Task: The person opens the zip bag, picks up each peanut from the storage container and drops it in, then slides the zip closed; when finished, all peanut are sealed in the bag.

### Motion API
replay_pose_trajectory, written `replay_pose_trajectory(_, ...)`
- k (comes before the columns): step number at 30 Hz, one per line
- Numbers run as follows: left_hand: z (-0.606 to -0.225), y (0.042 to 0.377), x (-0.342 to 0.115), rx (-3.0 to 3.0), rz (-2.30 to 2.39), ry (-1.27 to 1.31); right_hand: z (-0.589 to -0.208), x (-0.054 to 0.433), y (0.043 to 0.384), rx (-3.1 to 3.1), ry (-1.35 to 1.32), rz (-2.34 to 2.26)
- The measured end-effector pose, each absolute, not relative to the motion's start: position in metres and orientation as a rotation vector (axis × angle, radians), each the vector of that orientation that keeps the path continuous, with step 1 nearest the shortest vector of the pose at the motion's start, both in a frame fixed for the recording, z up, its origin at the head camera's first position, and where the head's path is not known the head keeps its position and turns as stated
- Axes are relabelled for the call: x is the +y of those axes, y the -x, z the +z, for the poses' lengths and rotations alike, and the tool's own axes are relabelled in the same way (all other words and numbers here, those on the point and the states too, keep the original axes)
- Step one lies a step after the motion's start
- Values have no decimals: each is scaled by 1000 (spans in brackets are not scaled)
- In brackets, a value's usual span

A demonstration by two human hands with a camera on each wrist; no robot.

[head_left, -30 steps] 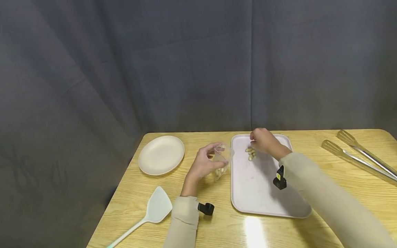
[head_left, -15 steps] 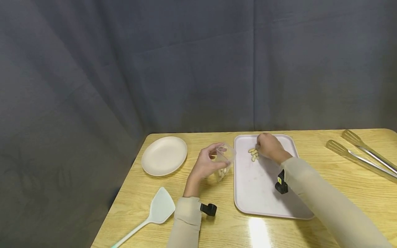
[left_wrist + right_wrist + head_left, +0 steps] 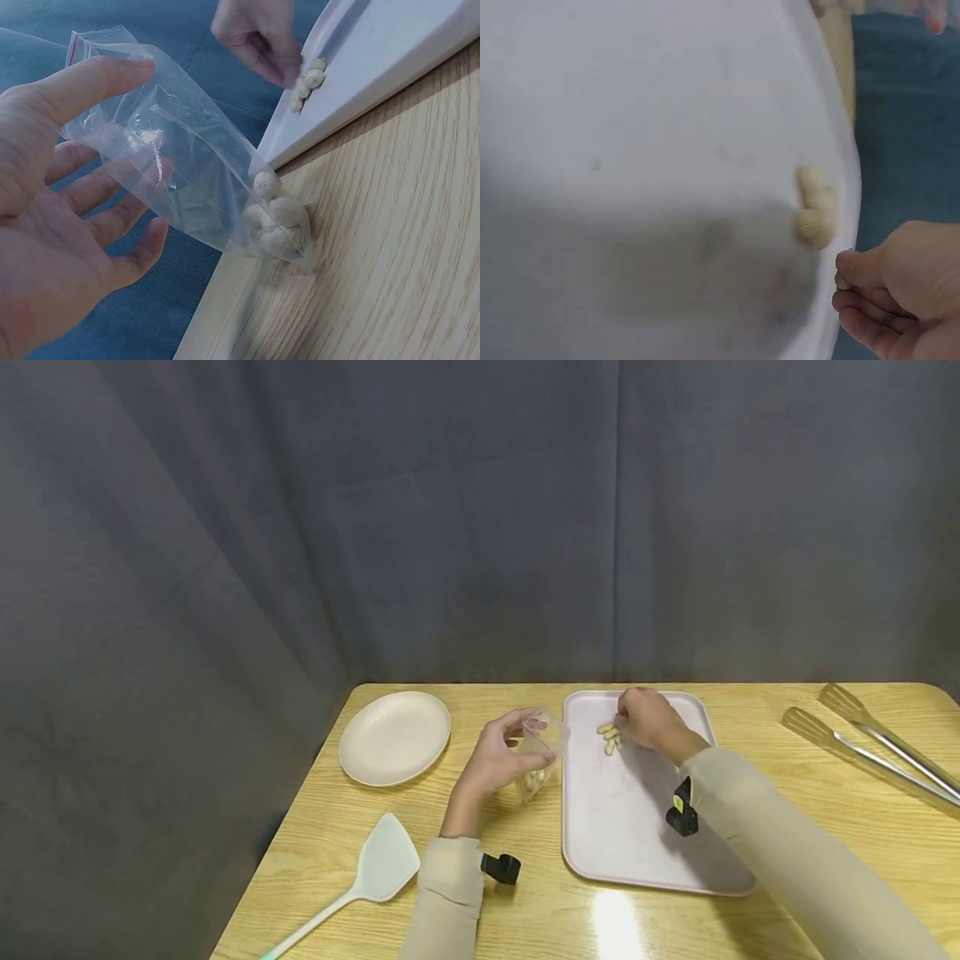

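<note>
A dark curtain (image 3: 465, 527) is seen behind the wooden surface (image 3: 540, 910). At the left, a pale spatula (image 3: 387, 862) is laid on the surface, with its handle pointed toward the near edge. Farther back, a round, cream plate (image 3: 394, 738) is seen.

Next, a clear plastic bag (image 3: 546, 739) is held by the left hand (image 3: 498, 760). The thumb and fingers are spread wide, with the bag kept between them. The top of the bag is held open, and a few peanuts (image 3: 276, 217) are seen at the bottom of it. Whether the surface is touched by the bag cannot be told.

Just beside the bag, a pale tray (image 3: 630, 835) is set on the surface. A small bunch of peanuts (image 3: 611, 738) is seen on the tray, near its far left corner.

Right next to that bunch, the right hand (image 3: 651, 718) is held over the far end of the tray. Its fingers are bent in, and one peanut (image 3: 843, 282) is pinched by the thumb and fingertips. Only a bit of that peanut is shown.

At the far right, shiny metal tongs (image 3: 885, 752) are laid on the surface, with their slotted ends apart. Their other end is cut off from view.
</note>
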State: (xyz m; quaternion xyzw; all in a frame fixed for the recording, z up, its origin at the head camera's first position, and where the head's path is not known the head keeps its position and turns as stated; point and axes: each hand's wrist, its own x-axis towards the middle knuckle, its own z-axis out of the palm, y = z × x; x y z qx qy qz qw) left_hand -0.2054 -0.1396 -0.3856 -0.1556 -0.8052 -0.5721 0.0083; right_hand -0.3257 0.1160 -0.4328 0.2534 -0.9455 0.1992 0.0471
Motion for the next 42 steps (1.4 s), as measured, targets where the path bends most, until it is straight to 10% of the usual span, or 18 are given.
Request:
replay_pose_trajectory(15,-420,227,-142,-2562,-1791,417,-349,62,269,-2531,-1124,806)
replay_pose_trajectory(42,-401,218,-142,-2557,-1797,477,-348,44,251,-2525,-1290,800)
